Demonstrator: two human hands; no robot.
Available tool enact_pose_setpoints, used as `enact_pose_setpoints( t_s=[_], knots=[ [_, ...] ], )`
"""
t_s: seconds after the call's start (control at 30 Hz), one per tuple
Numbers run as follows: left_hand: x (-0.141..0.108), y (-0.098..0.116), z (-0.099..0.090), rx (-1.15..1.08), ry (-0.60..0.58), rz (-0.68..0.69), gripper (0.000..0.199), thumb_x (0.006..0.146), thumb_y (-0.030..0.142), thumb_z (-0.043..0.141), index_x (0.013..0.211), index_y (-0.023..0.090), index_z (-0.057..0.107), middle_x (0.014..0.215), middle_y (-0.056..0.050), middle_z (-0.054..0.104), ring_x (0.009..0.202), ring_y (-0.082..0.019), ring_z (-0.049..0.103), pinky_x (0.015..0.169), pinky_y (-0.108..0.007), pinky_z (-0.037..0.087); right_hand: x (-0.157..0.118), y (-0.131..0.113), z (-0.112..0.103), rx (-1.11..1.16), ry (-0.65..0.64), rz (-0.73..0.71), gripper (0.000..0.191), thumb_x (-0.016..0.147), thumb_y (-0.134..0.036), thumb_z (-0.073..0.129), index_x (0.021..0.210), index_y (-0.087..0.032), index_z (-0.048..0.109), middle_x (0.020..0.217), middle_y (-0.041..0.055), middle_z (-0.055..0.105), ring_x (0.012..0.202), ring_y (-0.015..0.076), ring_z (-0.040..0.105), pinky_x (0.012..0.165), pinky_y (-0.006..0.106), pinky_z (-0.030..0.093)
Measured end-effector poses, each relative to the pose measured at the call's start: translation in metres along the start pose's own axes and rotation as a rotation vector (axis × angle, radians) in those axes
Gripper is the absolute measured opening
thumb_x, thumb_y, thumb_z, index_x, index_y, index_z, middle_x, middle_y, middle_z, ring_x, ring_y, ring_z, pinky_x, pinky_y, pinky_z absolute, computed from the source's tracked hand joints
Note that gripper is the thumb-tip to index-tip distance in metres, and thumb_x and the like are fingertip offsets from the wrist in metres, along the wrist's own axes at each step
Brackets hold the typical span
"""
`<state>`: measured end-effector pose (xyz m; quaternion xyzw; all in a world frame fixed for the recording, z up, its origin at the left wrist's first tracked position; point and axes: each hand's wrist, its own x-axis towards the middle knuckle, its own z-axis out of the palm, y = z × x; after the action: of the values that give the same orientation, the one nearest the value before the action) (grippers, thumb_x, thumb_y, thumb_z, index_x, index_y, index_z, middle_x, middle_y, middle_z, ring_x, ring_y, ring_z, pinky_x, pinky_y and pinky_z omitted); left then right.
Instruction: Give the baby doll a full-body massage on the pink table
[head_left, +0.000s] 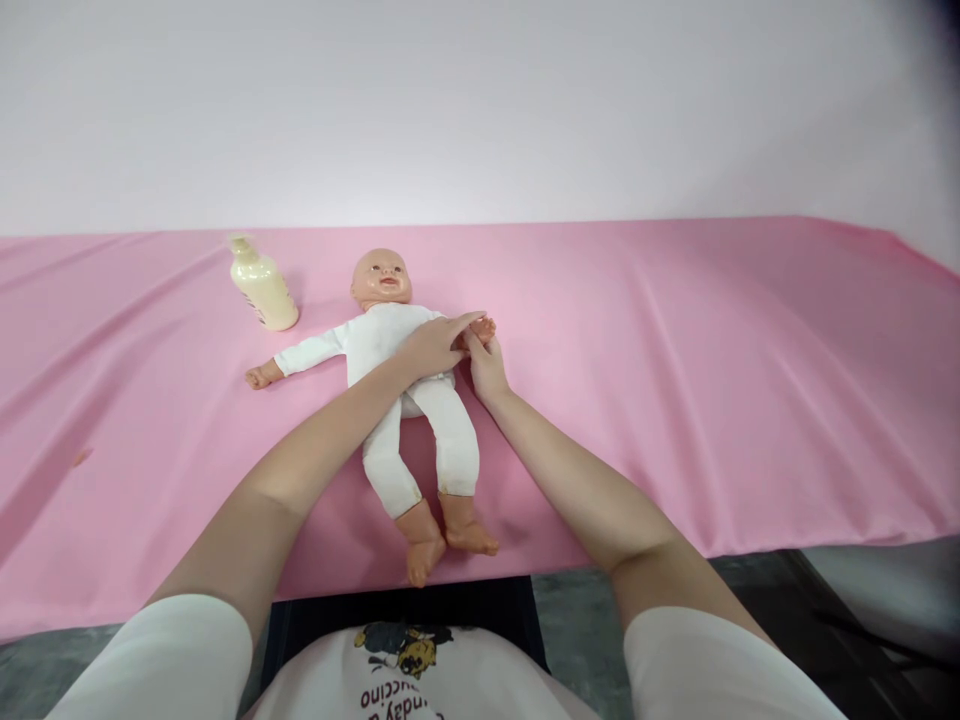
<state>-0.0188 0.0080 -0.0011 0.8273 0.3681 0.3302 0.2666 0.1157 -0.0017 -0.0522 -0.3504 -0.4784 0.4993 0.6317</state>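
With twelve o'clock toward the wall (480,110), the doll (379,340) lay face up on the pink cloth (697,360), its long axis running from between eleven and twelve at the head down to between five and six at the feet. One of its arms pointed out to about three o'clock, ending in a small hand (486,328); the other reached out between eight and nine.

That small hand was the meeting point of both of the person's hands. The right hand (489,370) was the more direct holder: it sat just below, with the small hand at its twelve o'clock, thumb up against it and fingers curled in around it. The left hand (435,347) came across the doll's torso, its fingers stretched toward two or three o'clock over the small hand; how firmly they pressed, or whether they gripped at all, could not be told. The right forearm (585,470) came in from four or five o'clock, the left forearm (322,440) from seven or eight, passing over the doll's side.

Farther out, at ten o'clock from the torso, a pump bottle (266,290) seemed to stand upright, well apart from both hands.
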Motion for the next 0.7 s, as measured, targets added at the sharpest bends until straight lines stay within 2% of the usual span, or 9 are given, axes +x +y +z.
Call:
enact_pose_setpoints(
  t_s=[0.1,0.27,0.33,0.4,0.5,0.6,0.7],
  knots=[
    [0.001,0.002,0.000,-0.055,0.021,0.033,0.059,0.072,0.007,0.065,0.130,0.018,0.066,0.109,-0.013,0.072,0.100,-0.032,0.063,0.102,-0.045,0.043,0.001,0.001,0.000,-0.017,0.009,-0.016,0.038,0.088,-0.058,0.061,0.100,-0.022,0.063,0.102,0.0035,0.068,0.105,0.0191,0.065,0.106,0.039,0.051],
    [0.002,0.003,0.000,-0.122,0.039,0.062,0.055,0.072,0.012,0.070,0.126,0.021,0.068,0.117,-0.011,0.072,0.107,-0.033,0.063,0.109,-0.049,0.040,0.005,0.009,0.000,-0.017,0.001,-0.032,0.055,0.095,-0.069,0.036,0.113,-0.023,0.059,0.119,0.0062,0.066,0.121,0.0190,0.062,0.114,0.040,0.047],
    [0.003,0.001,0.001,-0.076,0.040,0.077,0.056,0.074,0.013,0.068,0.130,0.020,0.065,0.124,-0.012,0.069,0.113,-0.033,0.062,0.109,-0.049,0.041,0.005,0.010,0.000,-0.016,0.005,-0.040,0.052,0.094,-0.067,0.042,0.121,-0.024,0.055,0.126,0.0062,0.064,0.125,0.0187,0.060,0.116,0.041,0.045],
    [0.004,-0.001,0.002,-0.008,0.072,0.086,0.058,0.076,0.010,0.062,0.134,0.019,0.062,0.128,-0.014,0.066,0.117,-0.032,0.061,0.107,-0.047,0.043,0.003,0.010,0.000,-0.004,-0.004,-0.047,0.051,0.089,-0.061,0.057,0.127,-0.027,0.050,0.132,0.0048,0.061,0.128,0.0184,0.058,0.119,0.043,0.042],
    [0.004,-0.006,0.003,0.059,0.123,0.072,0.065,0.075,0.007,0.058,0.139,0.016,0.057,0.130,-0.015,0.065,0.119,-0.031,0.060,0.106,-0.045,0.046,-0.001,0.006,0.000,0.053,-0.037,-0.029,0.063,0.080,-0.049,0.071,0.134,-0.033,0.043,0.139,0.0025,0.057,0.131,0.0191,0.056,0.120,0.046,0.041],
    [0.003,-0.010,0.003,0.057,0.122,0.017,0.067,0.077,0.012,0.062,0.143,0.018,0.053,0.129,-0.014,0.066,0.119,-0.031,0.061,0.105,-0.045,0.047,-0.003,0.003,0.000,0.097,-0.053,0.075,0.067,0.081,-0.048,0.069,0.140,-0.035,0.040,0.143,0.0029,0.055,0.133,0.0221,0.055,0.115,0.051,0.046],
    [0.002,-0.008,0.002,0.002,0.155,0.016,0.055,0.083,0.017,0.062,0.137,0.021,0.057,0.126,-0.012,0.068,0.119,-0.029,0.063,0.107,-0.046,0.046,-0.003,-0.001,0.000,0.126,0.024,0.136,0.070,0.084,-0.053,0.065,0.146,-0.037,0.036,0.154,0.0037,0.044,0.137,0.0231,0.051,0.107,0.052,0.053]
  ],
)
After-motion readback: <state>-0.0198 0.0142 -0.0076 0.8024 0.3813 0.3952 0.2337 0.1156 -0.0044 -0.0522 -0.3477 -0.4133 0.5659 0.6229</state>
